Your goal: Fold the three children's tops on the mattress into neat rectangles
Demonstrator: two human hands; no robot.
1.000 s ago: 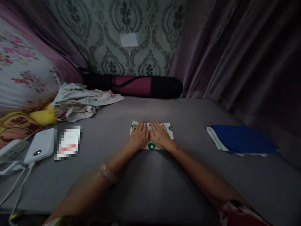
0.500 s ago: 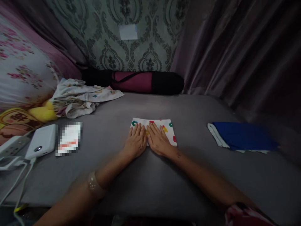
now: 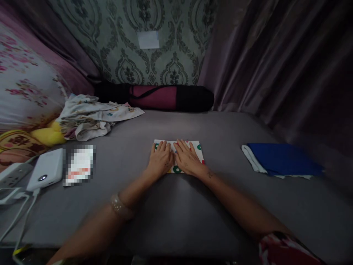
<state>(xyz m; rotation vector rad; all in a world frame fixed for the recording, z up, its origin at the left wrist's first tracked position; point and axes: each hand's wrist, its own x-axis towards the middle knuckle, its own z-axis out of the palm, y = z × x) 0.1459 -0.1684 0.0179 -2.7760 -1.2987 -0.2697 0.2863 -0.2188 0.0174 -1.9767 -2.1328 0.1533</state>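
A small folded white cloth [image 3: 199, 151] printed with coloured shapes lies in the middle of a grey bed surface [image 3: 176, 213]. My left hand [image 3: 160, 161] rests flat on its left half, fingers stretched out and together. My right hand [image 3: 187, 159] lies flat on its right half, fingers slightly spread. Both palms press down on the cloth side by side, thumbs nearly touching. A pale bangle sits on my left wrist.
A folded blue and white cloth [image 3: 281, 163] lies at the right. A heap of crumpled printed clothes [image 3: 91, 117] sits at the back left, a dark and maroon roll bag [image 3: 157, 97] against the wall. A white power bank [image 3: 45, 169], cables and a floral pillow [image 3: 24, 92] lie left.
Both hands slid back toward me half a second ago, then forward again over the folded cloth, stroking it flat. The cloth stays in place.
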